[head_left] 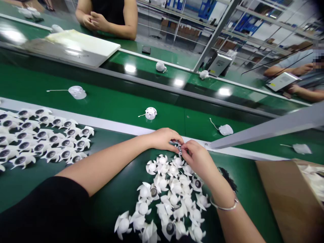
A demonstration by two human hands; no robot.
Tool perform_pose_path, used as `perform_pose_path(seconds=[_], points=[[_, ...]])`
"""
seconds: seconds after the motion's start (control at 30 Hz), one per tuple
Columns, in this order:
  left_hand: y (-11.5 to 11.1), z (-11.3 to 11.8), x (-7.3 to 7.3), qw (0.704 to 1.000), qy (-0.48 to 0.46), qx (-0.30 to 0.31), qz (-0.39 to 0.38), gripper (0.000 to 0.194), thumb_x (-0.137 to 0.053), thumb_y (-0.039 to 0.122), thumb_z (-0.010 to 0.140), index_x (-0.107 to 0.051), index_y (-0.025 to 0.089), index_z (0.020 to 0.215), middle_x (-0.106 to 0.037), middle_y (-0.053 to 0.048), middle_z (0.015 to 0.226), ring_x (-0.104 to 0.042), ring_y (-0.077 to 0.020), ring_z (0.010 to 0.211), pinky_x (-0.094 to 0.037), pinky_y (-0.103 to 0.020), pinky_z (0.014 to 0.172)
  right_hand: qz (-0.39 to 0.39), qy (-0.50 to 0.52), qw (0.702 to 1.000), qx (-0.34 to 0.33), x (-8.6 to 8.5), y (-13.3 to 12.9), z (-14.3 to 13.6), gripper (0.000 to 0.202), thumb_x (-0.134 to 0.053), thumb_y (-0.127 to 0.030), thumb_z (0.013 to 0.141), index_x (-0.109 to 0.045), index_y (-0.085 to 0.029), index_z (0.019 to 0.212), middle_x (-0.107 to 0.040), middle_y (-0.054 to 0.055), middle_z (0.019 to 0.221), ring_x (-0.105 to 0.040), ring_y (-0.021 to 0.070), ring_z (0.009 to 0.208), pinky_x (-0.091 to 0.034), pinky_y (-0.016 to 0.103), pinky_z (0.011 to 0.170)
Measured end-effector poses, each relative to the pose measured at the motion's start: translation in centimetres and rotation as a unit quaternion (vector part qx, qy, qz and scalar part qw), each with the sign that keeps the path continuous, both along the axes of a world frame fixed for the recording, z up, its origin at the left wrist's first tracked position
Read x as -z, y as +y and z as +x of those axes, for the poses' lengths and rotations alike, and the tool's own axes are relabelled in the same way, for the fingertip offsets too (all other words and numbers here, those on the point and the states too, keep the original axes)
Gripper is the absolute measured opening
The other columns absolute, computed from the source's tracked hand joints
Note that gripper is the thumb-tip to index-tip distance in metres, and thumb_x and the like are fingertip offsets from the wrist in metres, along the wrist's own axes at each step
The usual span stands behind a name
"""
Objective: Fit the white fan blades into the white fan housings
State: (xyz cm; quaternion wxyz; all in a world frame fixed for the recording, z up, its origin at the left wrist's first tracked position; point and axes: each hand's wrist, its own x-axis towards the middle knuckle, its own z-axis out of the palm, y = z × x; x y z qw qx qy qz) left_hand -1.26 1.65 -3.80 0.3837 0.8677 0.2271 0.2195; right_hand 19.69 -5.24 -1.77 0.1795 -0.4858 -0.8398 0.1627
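Observation:
My left hand and my right hand meet at the far edge of the green table. Between their fingertips is a small white fan wheel with a dark ring in its hub, partly hidden by the fingers. Both hands are closed on it. Just below them lies a loose pile of white fan wheels, most with the round hub up and a few showing dark hub rings. On the left, rows of white fan wheels lie with their dark rings facing up.
Past the pale rail, a green belt carries white round housings with wires. A metal post slants at right, near a cardboard box. People sit across the line; a white board lies there.

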Motion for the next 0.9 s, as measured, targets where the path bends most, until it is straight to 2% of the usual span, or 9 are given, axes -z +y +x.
perform_pose_path(seconds=[0.1,0.23,0.37,0.6,0.73,0.83,0.9], points=[[0.0,0.0,-0.1,1.000,0.002,-0.003,0.000,0.032,-0.078,0.034,0.079,-0.071,0.023,0.108,-0.071,-0.001,0.100,-0.063,-0.0143,0.088,-0.044,-0.022,0.077,0.054,-0.085,0.995,-0.007,0.3,0.0,-0.1,0.009,-0.056,-0.018,0.091,-0.064,-0.016,0.090,-0.063,0.006,0.090,-0.061,0.0192,0.077,-0.043,0.028,0.064],[-0.1,0.0,-0.3,1.000,0.007,-0.005,0.000,0.031,-0.078,0.033,0.079,-0.071,0.022,0.107,-0.071,-0.001,0.100,-0.063,-0.0141,0.088,-0.043,-0.022,0.077,0.146,-0.190,0.971,-0.007,0.3,-0.2,-0.7,0.007,-0.058,-0.018,0.090,-0.064,-0.016,0.087,-0.063,0.005,0.084,-0.062,0.0189,0.071,-0.038,0.029,0.056],[-0.1,0.1,-0.4,1.000,0.010,-0.009,0.000,0.031,-0.079,0.032,0.078,-0.071,0.021,0.106,-0.071,-0.001,0.100,-0.063,-0.0146,0.089,-0.044,-0.022,0.077,0.196,-0.235,0.952,-0.018,0.1,-0.3,-1.1,0.006,-0.059,-0.015,0.089,-0.065,-0.014,0.089,-0.062,0.005,0.081,-0.062,0.0192,0.070,-0.039,0.031,0.058],[0.0,0.2,0.0,1.000,0.005,-0.015,-0.015,0.034,-0.081,0.033,0.076,-0.072,0.022,0.107,-0.072,-0.001,0.101,-0.064,-0.0148,0.089,-0.044,-0.022,0.077,0.208,-0.233,0.949,-0.042,-0.2,-1.8,-1.4,0.013,-0.054,-0.013,0.091,-0.066,-0.015,0.085,-0.061,0.005,0.080,-0.059,0.0194,0.068,-0.041,0.033,0.063],[0.1,0.1,0.1,1.000,0.004,-0.017,-0.020,0.035,-0.081,0.037,0.075,-0.073,0.022,0.105,-0.072,-0.002,0.100,-0.064,-0.0151,0.088,-0.044,-0.021,0.075,0.206,-0.245,0.946,-0.057,-0.9,-3.2,-1.2,0.022,-0.049,-0.011,0.093,-0.069,-0.010,0.103,-0.063,0.007,0.084,-0.058,0.0211,0.072,-0.041,0.034,0.063],[0.1,0.1,0.0,1.000,0.006,-0.016,-0.022,0.035,-0.081,0.037,0.075,-0.073,0.023,0.106,-0.073,-0.001,0.101,-0.064,-0.0150,0.089,-0.044,-0.021,0.076,0.157,-0.207,0.963,-0.065,-1.8,-2.5,0.1,0.024,-0.050,-0.014,0.093,-0.071,-0.014,0.105,-0.064,0.007,0.090,-0.059,0.0213,0.078,-0.045,0.033,0.067],[0.1,0.1,0.0,1.000,0.007,-0.014,-0.022,0.036,-0.081,0.037,0.075,-0.073,0.023,0.107,-0.073,-0.001,0.102,-0.065,-0.0149,0.090,-0.044,-0.021,0.077,0.144,-0.163,0.976,-0.026,-2.3,-0.6,1.4,0.023,-0.051,-0.017,0.093,-0.072,-0.016,0.102,-0.065,0.008,0.094,-0.059,0.0214,0.083,-0.048,0.033,0.073]])
